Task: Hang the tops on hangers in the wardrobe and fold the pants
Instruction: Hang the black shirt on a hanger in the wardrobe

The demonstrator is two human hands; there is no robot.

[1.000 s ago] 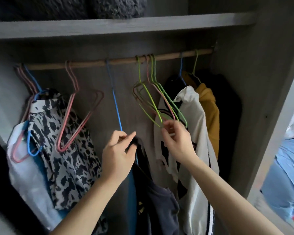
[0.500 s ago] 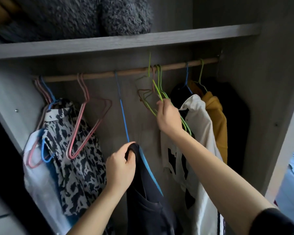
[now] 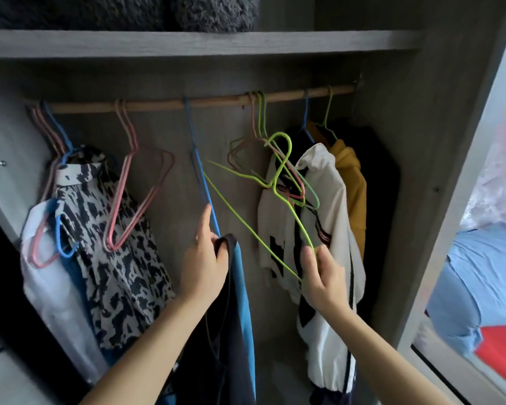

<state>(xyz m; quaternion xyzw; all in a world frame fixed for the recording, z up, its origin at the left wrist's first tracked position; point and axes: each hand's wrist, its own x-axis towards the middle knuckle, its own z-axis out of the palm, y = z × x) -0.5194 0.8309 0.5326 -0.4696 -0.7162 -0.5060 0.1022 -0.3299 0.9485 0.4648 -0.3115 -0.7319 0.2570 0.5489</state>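
Item under handling: a dark top (image 3: 214, 340). It hangs low in the middle of the wardrobe, below the rail (image 3: 158, 105). The left hand (image 3: 208, 267) holds it by its upper edge, fingers curled over the fabric and thumb raised along a blue hanger (image 3: 200, 173). Blue cloth lies against the top's right side. Whether this is part of the same garment cannot be told.

The right hand (image 3: 323, 276) pinches the lower corner of a green hanger (image 3: 275, 187). The hanger is tilted, with its hook below the rail and apparently resting on nothing.

Risks noted:
- The green hook sits among a bunch of hangers (image 3: 257, 121) on the rail. A pull could snag them and drag one off.
- One green arm crosses just beside the blue hanger, so the two may tangle as the hanger moves toward the top.
- The wire is thin and gripped at a single corner. It is likely to swing or twist when threaded into the neck.
- The left hand's hold covers only a short stretch of edge. If it slips, the top probably drops to the wardrobe floor.
- A white jacket (image 3: 330, 206) hangs directly behind the right hand and may catch on the wire.
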